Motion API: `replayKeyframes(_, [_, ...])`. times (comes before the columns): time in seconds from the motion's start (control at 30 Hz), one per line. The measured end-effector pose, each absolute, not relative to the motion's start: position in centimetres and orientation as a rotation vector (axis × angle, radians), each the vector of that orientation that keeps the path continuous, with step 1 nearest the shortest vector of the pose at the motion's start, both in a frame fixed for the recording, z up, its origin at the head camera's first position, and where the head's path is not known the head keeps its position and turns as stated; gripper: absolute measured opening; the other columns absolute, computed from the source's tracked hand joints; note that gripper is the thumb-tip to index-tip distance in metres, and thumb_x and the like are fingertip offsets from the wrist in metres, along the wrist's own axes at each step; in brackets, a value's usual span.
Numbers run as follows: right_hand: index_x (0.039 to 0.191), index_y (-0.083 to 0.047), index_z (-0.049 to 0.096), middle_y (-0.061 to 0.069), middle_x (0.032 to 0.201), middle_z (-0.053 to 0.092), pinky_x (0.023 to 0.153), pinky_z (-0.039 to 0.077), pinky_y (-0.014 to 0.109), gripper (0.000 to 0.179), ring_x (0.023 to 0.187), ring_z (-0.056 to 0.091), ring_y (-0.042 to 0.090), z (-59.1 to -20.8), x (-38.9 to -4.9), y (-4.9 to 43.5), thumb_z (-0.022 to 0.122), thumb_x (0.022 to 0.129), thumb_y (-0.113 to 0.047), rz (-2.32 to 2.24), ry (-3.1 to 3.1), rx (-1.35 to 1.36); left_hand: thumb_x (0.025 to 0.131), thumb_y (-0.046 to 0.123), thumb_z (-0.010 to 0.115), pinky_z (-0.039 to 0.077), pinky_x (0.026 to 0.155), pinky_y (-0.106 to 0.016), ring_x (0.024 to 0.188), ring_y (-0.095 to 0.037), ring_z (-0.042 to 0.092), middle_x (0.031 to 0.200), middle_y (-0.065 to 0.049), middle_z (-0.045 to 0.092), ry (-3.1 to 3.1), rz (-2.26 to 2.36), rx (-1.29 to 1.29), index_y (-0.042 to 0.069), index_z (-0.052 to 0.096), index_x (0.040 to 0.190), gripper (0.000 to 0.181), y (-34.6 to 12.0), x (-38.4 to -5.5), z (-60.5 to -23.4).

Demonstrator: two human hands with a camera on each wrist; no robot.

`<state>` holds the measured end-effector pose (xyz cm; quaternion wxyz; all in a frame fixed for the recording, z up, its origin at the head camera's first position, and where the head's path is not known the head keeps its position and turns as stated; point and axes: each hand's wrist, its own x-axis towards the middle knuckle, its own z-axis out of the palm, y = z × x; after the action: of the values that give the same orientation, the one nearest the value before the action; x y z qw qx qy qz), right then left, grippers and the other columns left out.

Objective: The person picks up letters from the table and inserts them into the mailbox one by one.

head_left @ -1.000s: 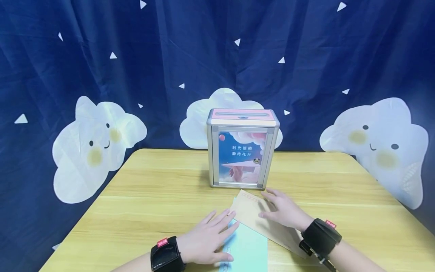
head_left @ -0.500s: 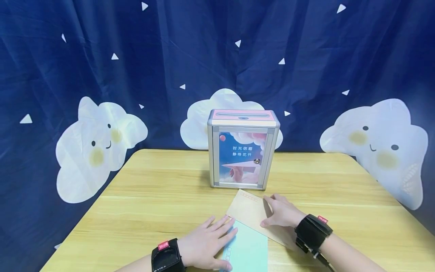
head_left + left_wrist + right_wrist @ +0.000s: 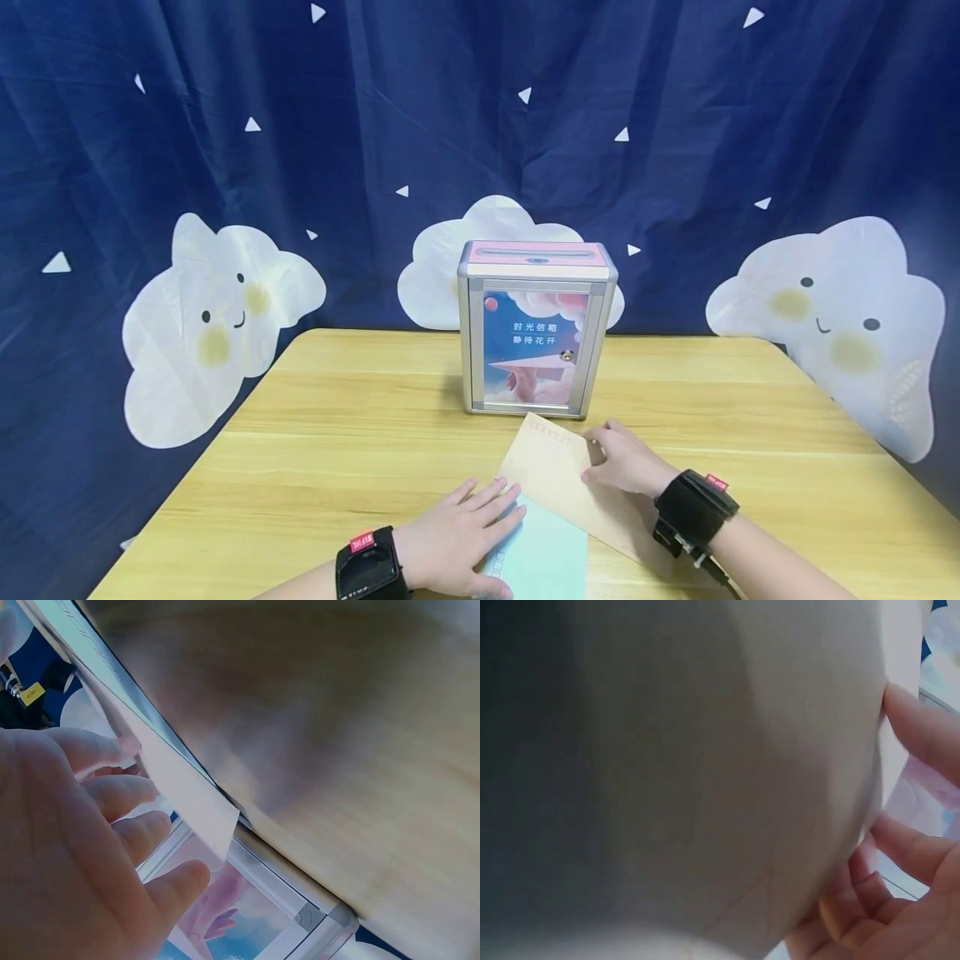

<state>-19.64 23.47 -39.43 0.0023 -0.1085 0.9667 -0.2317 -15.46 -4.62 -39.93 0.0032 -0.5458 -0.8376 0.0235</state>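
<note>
A tan envelope (image 3: 551,475) lies slantwise on the table, overlapping a light blue envelope (image 3: 547,554) nearer the front. My right hand (image 3: 626,462) pinches the tan envelope's far right edge between thumb and bent fingers. In the right wrist view, that envelope (image 3: 727,750) bows up close to the camera, with the fingers at its edge. My left hand (image 3: 461,542) rests with spread, straight fingers over the left border of the blue envelope, its fingertips near where the two envelopes meet. The left wrist view has the left hand's fingers (image 3: 142,832) beside the envelopes' edges.
A silver-framed letter box (image 3: 536,342) with a pink slotted top stands just behind the tan envelope. Beneath everything is a wooden table (image 3: 337,417). A dark blue curtain (image 3: 450,100) with white clouds hangs behind it.
My right hand's thumb and fingers have closed on the tan envelope's edge, and that envelope has shifted a little to the left. My left hand has stayed nearly in place.
</note>
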Motion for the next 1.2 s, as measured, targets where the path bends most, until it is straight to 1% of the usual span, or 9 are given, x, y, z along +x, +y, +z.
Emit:
replayKeyframes(0.17, [0.097, -0.002, 0.063, 0.007, 0.089, 0.057, 0.075, 0.049, 0.044, 0.024, 0.082, 0.054, 0.022, -38.5, -19.8, 23.8, 0.07, 0.074, -0.006, -0.897, 3.005, -0.393, 0.088, 0.068, 0.027, 0.028, 0.104, -0.051, 0.137, -0.027, 0.017, 0.151, -0.014, 0.022, -2.634, 0.042, -1.723, 0.007, 0.029, 0.144, 0.082, -4.6, -15.5, -39.9])
replayKeyframes(0.27, [0.093, -0.001, 0.063, 0.007, 0.088, 0.063, 0.073, 0.049, 0.043, 0.014, 0.081, 0.056, 0.021, -37.8, -19.9, 24.3, 0.066, 0.08, -0.003, -1.04, 2.943, -0.486, 0.088, 0.068, 0.026, 0.027, 0.104, -0.051, 0.137, -0.027, 0.015, 0.152, -0.014, 0.02, -2.653, 0.005, -1.726, 0.008, 0.028, 0.144, 0.082, -4.5, -15.7, -40.1])
replayKeyframes(0.43, [0.094, 0.003, 0.062, 0.011, 0.087, 0.066, 0.067, 0.051, 0.039, 0.011, 0.076, 0.06, 0.02, -36.2, -19.6, 24.8, 0.061, 0.085, -0.003, -1.26, 2.792, -0.563, 0.089, 0.066, 0.025, 0.027, 0.104, -0.053, 0.138, -0.027, 0.012, 0.152, -0.015, 0.017, -2.678, -0.105, -1.731, 0.006, 0.026, 0.145, 0.081, -4.5, -16.0, -40.2])
replayKeyframes(0.57, [0.093, 0.002, 0.061, 0.011, 0.083, 0.066, 0.064, 0.05, 0.036, 0.01, 0.072, 0.059, 0.019, -34.5, -19.2, 25.0, 0.061, 0.087, -0.006, -1.382, 2.725, -0.54, 0.092, 0.06, 0.03, 0.027, 0.104, -0.054, 0.138, -0.028, 0.01, 0.153, -0.019, 0.01, -2.696, -0.266, -1.682, 0.001, 0.023, 0.144, 0.08, -4.5, -16.0, -39.6])
replayKeyframes(0.7, [0.093, 0.002, 0.06, 0.01, 0.081, 0.067, 0.064, 0.049, 0.035, 0.013, 0.072, 0.06, 0.018, -32.8, -18.6, 24.9, 0.061, 0.087, -0.009, -1.444, 2.762, -0.504, 0.093, 0.052, 0.041, 0.024, 0.105, -0.054, 0.137, -0.031, 0.004, 0.152, -0.022, -0.005, -2.707, -0.534, -1.504, -0.001, 0.01, 0.146, 0.081, -4.2, -16.1, -38.9])
replayKeyframes(0.8, [0.095, 0.002, 0.059, 0.01, 0.081, 0.067, 0.062, 0.05, 0.033, 0.017, 0.071, 0.061, 0.018, -31.8, -18.2, 24.6, 0.062, 0.087, -0.013, -1.503, 2.775, -0.451, 0.092, 0.047, 0.048, 0.02, 0.105, -0.054, 0.137, -0.032, 0.0, 0.151, -0.019, -0.015, -2.702, -0.815, -1.317, 0.004, -0.002, 0.146, 0.085, -3.7, -16.3, -38.3])
replayKeyframes(0.87, [0.097, 0.002, 0.059, 0.011, 0.082, 0.068, 0.061, 0.05, 0.032, 0.02, 0.071, 0.062, 0.018, -31.3, -17.9, 24.3, 0.062, 0.087, -0.015, -1.546, 2.775, -0.418, 0.092, 0.045, 0.05, 0.019, 0.105, -0.054, 0.137, -0.032, -0.001, 0.151, -0.016, -0.018, -2.682, -0.994, -1.19, 0.007, -0.008, 0.146, 0.088, -3.3, -16.4, -37.8])
replayKeyframes(1.03, [0.1, 0.003, 0.059, 0.013, 0.084, 0.068, 0.061, 0.05, 0.03, 0.023, 0.072, 0.064, 0.018, -30.7, -17.5, 23.6, 0.062, 0.088, -0.016, -1.655, 2.774, -0.391, 0.09, 0.043, 0.053, 0.014, 0.107, -0.051, 0.137, -0.027, 0.004, 0.153, -0.012, -0.01, -2.592, -1.398, -0.96, 0.012, -0.012, 0.146, 0.09, -2.3, -17.1, -36.5])
replayKeyframes(1.2, [0.104, 0.009, 0.056, 0.01, 0.084, 0.068, 0.062, 0.051, 0.026, 0.024, 0.074, 0.064, 0.016, -30.3, -17.2, 23.0, 0.061, 0.088, -0.009, -1.866, 2.657, -0.356, 0.093, 0.031, 0.055, 0.017, 0.108, -0.046, 0.136, -0.025, 0.014, 0.153, -0.015, 0.004, -2.439, -1.839, -0.907, 0.008, -0.014, 0.145, 0.089, -1.4, -17.8, -35.4])
